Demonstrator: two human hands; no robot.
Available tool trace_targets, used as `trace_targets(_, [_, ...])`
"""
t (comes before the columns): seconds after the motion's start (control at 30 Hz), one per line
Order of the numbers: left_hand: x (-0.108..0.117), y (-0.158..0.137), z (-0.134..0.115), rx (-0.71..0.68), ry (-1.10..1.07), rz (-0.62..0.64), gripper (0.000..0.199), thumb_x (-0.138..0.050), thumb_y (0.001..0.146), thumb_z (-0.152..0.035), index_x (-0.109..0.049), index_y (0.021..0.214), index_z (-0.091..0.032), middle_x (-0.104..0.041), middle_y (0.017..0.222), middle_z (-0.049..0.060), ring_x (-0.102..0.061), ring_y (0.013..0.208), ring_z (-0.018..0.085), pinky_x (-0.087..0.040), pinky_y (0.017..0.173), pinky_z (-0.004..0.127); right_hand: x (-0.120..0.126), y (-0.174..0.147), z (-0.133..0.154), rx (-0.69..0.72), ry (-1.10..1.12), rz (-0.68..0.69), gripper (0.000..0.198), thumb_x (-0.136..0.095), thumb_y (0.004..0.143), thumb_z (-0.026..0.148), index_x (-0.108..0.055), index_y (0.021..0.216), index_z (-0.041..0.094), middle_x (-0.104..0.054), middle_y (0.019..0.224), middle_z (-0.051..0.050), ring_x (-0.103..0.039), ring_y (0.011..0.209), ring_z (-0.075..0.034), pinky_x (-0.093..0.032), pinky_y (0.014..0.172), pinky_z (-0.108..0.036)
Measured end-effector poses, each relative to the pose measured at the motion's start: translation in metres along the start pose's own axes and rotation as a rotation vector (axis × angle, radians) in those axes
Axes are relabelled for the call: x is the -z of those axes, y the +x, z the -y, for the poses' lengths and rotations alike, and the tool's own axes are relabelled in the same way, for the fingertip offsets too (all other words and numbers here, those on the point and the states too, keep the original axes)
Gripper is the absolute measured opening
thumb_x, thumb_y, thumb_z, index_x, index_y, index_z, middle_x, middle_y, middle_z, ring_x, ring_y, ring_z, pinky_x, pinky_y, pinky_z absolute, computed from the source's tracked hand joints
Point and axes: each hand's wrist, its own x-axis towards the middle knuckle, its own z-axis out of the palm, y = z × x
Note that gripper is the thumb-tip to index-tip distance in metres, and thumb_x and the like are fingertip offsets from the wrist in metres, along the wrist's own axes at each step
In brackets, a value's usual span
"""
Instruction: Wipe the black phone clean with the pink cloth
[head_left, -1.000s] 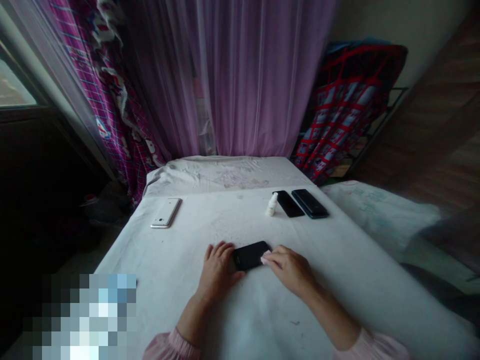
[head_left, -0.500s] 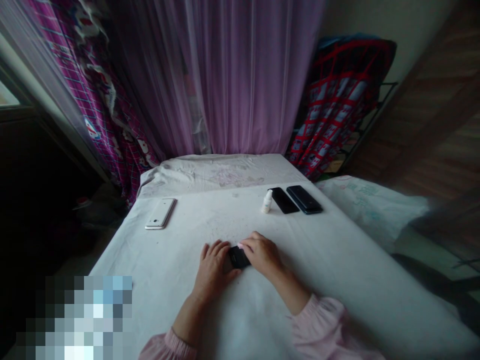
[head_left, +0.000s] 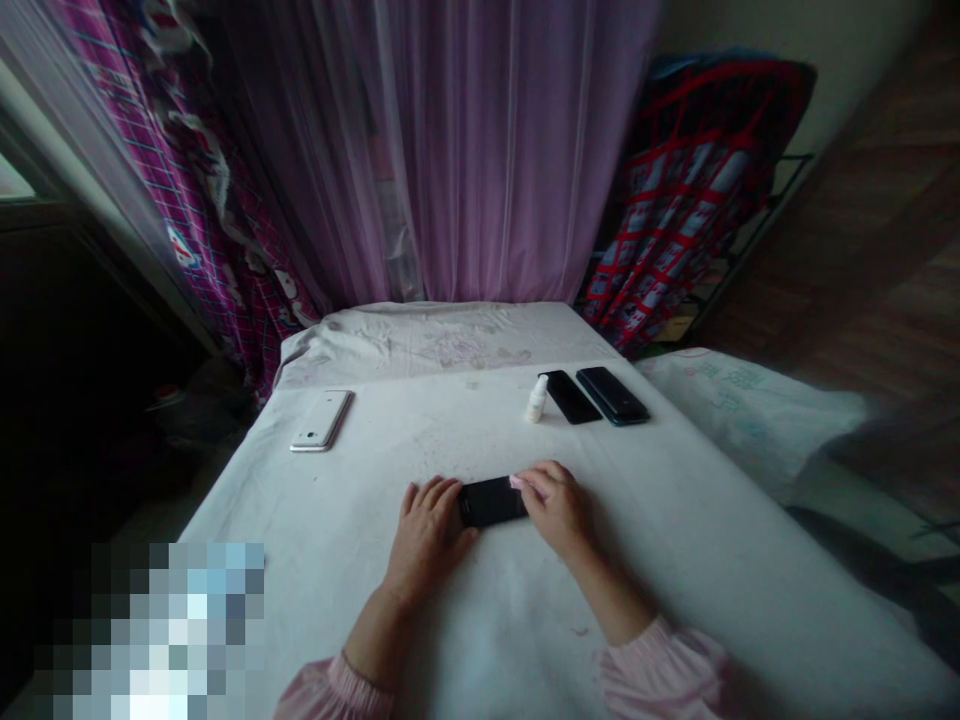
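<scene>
A black smartphone (head_left: 492, 501) lies flat on the white-covered table (head_left: 480, 610), its dark face up. My left hand (head_left: 430, 530) grips its left end, fingers along the far edge and thumb along the near one. Over its right end is my right hand (head_left: 559, 508), fingertips pinching a small pink cloth (head_left: 517, 481) that touches the screen. Most of the cloth is hidden under my fingers. Beyond my right hand stands a small white spray bottle (head_left: 537, 400), upright.
Behind the bottle lie a black phone (head_left: 571, 397) and another dark phone (head_left: 612, 396). A white phone (head_left: 322, 421) lies at the left. Purple curtains (head_left: 510, 150) hang past the far edge; a whitish plastic bag (head_left: 750, 410) is beside the right edge. A pixelated patch covers the lower left.
My right hand has slid to the right along the phone with the pink cloth, uncovering more of the screen. My left hand has stayed on the phone's left end.
</scene>
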Motion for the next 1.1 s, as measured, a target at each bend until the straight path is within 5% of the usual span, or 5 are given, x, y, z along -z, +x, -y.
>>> trace_targets(0.17, [0.005, 0.001, -0.005, 0.036, -0.006, 0.018, 0.053, -0.064, 0.083, -0.028, -0.05, 0.134, -0.022, -0.058, 0.134, 0.012, -0.047, 0.129, 0.03, -0.025, 0.111, 0.058, -0.007, -0.002, 0.005, 0.222, 0.024, 0.03, 0.027, -0.046, 0.091, 0.019, -0.072, 0.096, 0.022, -0.072, 0.103, -0.007, -0.063, 0.098, -0.019, -0.047, 0.089, -0.033])
trace_targets(0.47, [0.021, -0.023, -0.006, 0.107, 0.049, 0.083, 0.053, -0.064, 0.084, -0.036, -0.051, 0.133, -0.021, -0.053, 0.14, 0.011, -0.044, 0.132, 0.031, -0.028, 0.111, 0.056, -0.012, -0.002, -0.009, 0.277, 0.055, 0.014, 0.028, -0.045, 0.092, 0.025, -0.072, 0.096, 0.021, -0.073, 0.102, -0.008, -0.066, 0.096, -0.021, -0.05, 0.088, -0.036])
trace_targets(0.7, [0.075, -0.132, 0.06, 0.602, 0.488, -0.163, 0.051, -0.056, 0.086, -0.041, -0.053, 0.129, -0.015, -0.05, 0.141, 0.02, -0.041, 0.132, 0.039, -0.029, 0.108, 0.059, -0.018, -0.002, -0.021, 0.332, 0.077, -0.013, 0.03, -0.043, 0.091, 0.03, -0.072, 0.095, 0.023, -0.074, 0.099, -0.008, -0.067, 0.092, -0.023, -0.052, 0.085, -0.038])
trace_targets(0.8, [0.101, -0.173, 0.082, 0.842, 0.531, -0.156, 0.062, -0.045, 0.088, -0.05, -0.05, 0.13, -0.004, -0.051, 0.135, 0.025, -0.047, 0.126, 0.039, -0.037, 0.103, 0.053, -0.019, -0.001, -0.023, 0.331, 0.077, -0.013, 0.031, -0.043, 0.091, 0.032, -0.072, 0.093, 0.023, -0.074, 0.097, -0.009, -0.068, 0.09, -0.023, -0.053, 0.083, -0.037])
trace_targets(1.1, [0.123, -0.173, 0.088, 1.08, 0.467, 0.03, 0.076, -0.048, 0.084, -0.054, -0.041, 0.139, -0.001, -0.051, 0.135, 0.023, -0.05, 0.12, 0.036, -0.038, 0.099, 0.04, -0.019, 0.0, -0.026, 0.445, 0.059, -0.092, 0.034, -0.042, 0.094, 0.035, -0.072, 0.092, 0.02, -0.074, 0.092, -0.008, -0.069, 0.084, -0.02, -0.054, 0.076, -0.032])
